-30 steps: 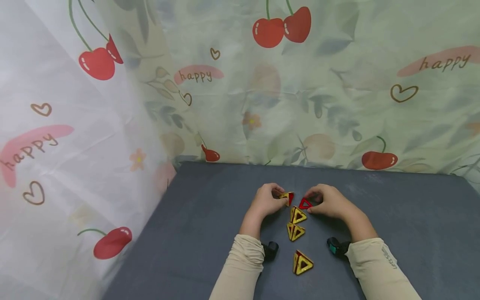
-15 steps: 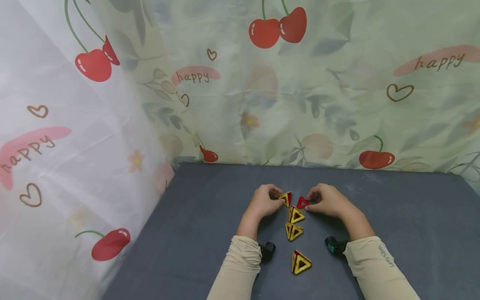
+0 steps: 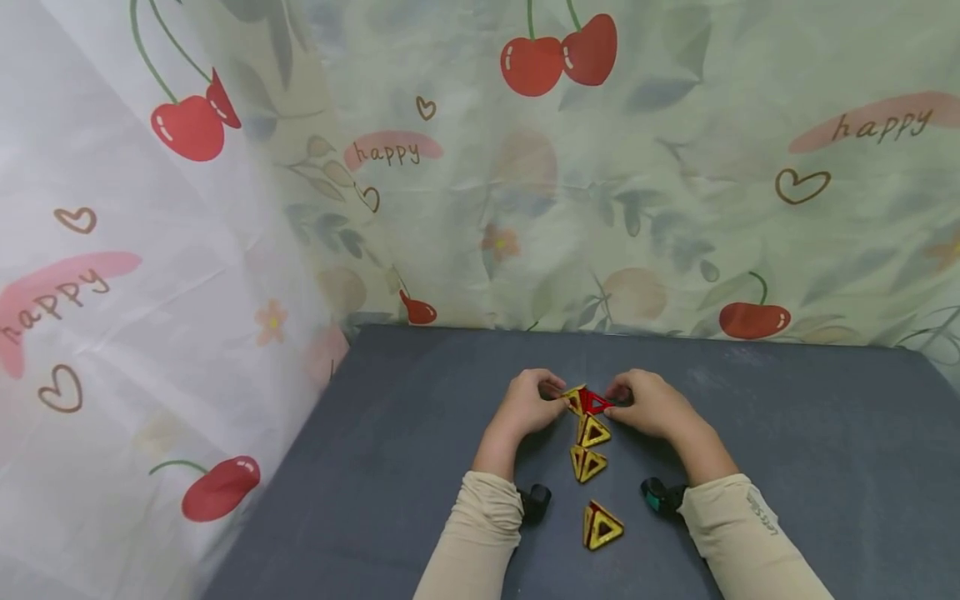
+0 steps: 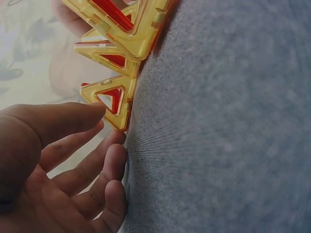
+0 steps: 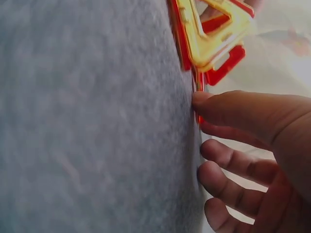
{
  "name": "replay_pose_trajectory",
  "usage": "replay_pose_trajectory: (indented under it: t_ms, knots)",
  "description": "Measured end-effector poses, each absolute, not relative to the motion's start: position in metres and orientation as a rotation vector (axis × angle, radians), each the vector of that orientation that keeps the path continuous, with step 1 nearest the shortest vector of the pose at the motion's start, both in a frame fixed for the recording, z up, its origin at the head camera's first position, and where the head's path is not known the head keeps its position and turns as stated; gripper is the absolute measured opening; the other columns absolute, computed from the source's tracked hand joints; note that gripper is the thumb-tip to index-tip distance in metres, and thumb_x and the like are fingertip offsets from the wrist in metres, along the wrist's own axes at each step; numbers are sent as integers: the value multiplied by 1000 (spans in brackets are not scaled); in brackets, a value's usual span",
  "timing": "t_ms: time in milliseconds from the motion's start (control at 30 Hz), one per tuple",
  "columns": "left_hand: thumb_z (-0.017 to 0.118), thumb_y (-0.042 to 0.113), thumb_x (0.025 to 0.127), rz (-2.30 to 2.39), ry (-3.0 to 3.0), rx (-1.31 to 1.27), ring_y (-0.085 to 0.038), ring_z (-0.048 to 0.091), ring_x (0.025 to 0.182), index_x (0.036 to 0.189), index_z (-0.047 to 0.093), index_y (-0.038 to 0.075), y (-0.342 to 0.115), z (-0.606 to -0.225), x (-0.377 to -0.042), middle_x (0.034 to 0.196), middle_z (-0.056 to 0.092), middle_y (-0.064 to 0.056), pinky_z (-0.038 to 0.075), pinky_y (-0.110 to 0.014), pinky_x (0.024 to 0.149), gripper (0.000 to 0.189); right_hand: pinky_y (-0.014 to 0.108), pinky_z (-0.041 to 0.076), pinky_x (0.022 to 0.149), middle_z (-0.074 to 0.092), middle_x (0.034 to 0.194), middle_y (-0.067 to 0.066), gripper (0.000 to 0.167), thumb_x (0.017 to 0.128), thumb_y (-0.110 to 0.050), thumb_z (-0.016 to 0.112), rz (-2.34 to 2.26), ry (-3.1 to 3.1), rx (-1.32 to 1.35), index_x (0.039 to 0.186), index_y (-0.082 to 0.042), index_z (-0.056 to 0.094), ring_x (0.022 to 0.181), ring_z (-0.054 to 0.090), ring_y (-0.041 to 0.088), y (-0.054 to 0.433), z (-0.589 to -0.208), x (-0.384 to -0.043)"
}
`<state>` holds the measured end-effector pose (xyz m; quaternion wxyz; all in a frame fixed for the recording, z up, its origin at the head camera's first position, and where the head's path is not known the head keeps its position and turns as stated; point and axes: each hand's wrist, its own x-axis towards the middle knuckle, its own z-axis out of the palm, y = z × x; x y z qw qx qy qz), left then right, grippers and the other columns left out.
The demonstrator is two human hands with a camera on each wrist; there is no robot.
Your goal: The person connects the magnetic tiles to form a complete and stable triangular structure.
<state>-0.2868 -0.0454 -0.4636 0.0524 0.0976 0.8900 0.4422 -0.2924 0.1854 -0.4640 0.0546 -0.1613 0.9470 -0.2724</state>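
My left hand [image 3: 528,407] pinches the edge of a yellow and red magnetic-tile pyramid [image 3: 574,400], the farthest one in the row. In the left wrist view, thumb and fingers close on its yellow triangular tile [image 4: 121,94]. From the other side, my right hand [image 3: 651,406] pinches a red triangular magnetic tile [image 3: 598,403]. That red tile [image 5: 199,117] appears edge-on in the right wrist view, low against the cloth. In the head view it meets the red side of the pyramid; whether they are joined I cannot tell.
Two more yellow and red pyramids, one [image 3: 595,431] and another [image 3: 588,464], stand close in front of the hands. A separate pyramid [image 3: 603,527] lies nearer me, between the forearms. Dark grey cloth [image 3: 405,467] covers the table, with a printed curtain [image 3: 465,208] behind.
My right hand has moved left, bringing the red triangular tile from a gap up against the pyramid. The left hand keeps its hold with little movement.
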Motion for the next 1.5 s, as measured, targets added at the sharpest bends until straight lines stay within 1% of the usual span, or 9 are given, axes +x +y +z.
replay_pose_trajectory:
  t_ms: [133,333,533,733,833,1133,1400,1500]
  knots:
    - [78,15,97,1315,2720,292,-18,70,93,116,78,11,-44,-463,-287,106,76,-5,58,-35,81,19,45,52,78,69,97,6,9,96,-20,79,-805,2871,-463,98,-11,76,86,62,20,186,-463,-292]
    - [79,14,96,1304,2730,302,-15,66,87,110,80,12,-44,-462,-287,101,75,-4,55,-32,76,14,41,53,75,72,93,3,6,98,-19,75,-854,2859,-469,98,-12,76,81,64,17,184,-460,-292]
    - [79,15,96,1301,2736,305,-16,66,88,111,80,12,-43,-460,-288,102,74,-5,55,-33,77,15,40,52,74,70,90,4,15,96,-19,79,-873,2845,-465,105,-8,76,80,62,17,184,-459,-292]
    - [79,19,97,1272,2736,316,-16,65,89,116,79,15,-43,-461,-288,107,73,-6,54,-33,77,19,37,46,73,65,88,4,10,97,-16,78,-894,2808,-513,98,-9,72,77,56,17,185,-461,-293]
    - [78,20,98,1265,2731,320,-16,65,89,116,80,16,-44,-461,-287,107,74,-6,53,-33,76,19,36,45,73,63,89,4,10,98,-16,77,-897,2806,-541,97,-9,71,77,55,17,184,-462,-293]
    - [78,20,97,1254,2743,334,-14,64,85,118,78,13,-44,-462,-287,107,74,-8,52,-30,74,22,36,48,72,69,92,5,12,100,-16,74,-980,2806,-516,104,-7,67,79,61,16,181,-460,-290]
    - [78,20,98,1257,2723,345,-18,67,93,122,76,12,-43,-462,-286,113,74,-9,55,-34,79,26,35,50,67,71,98,7,12,103,-14,69,-1101,2815,-591,111,-6,71,75,62,16,177,-460,-289]
    - [78,22,98,1260,2710,353,-22,69,100,124,76,13,-44,-462,-286,118,74,-10,57,-37,83,27,35,53,70,73,103,8,16,104,-14,68,-1142,2799,-638,117,-6,73,80,65,17,174,-460,-289]
